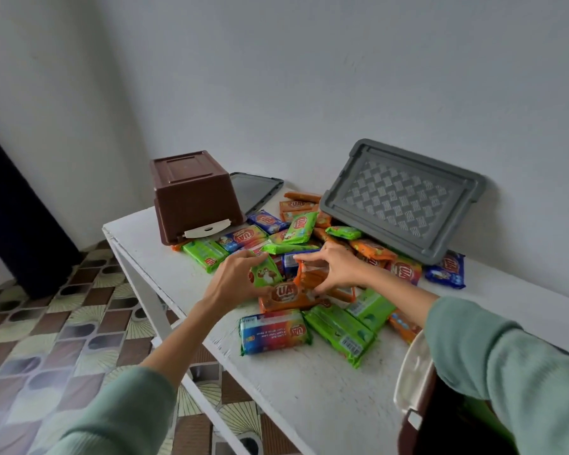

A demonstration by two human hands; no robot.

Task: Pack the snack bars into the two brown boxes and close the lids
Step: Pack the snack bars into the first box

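Nearest brown plastic box (422, 435) at 5 o'clock, upside-down brown box (194, 195) at 11. Left hand (237, 280) curls round a green-wrapped snack bar (266, 274), right hand (339, 267) pinches orange-wrapped bars (309, 280); packing looks barely started.

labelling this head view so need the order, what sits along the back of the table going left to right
overturned brown box → dark flat lid → propped-up grey lid → blue snack bar

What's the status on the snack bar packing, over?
Left hand holds a green bar, right hand pinches an orange bar. Loose pile on table. Far brown box upside down; grey lid leans over the pile.
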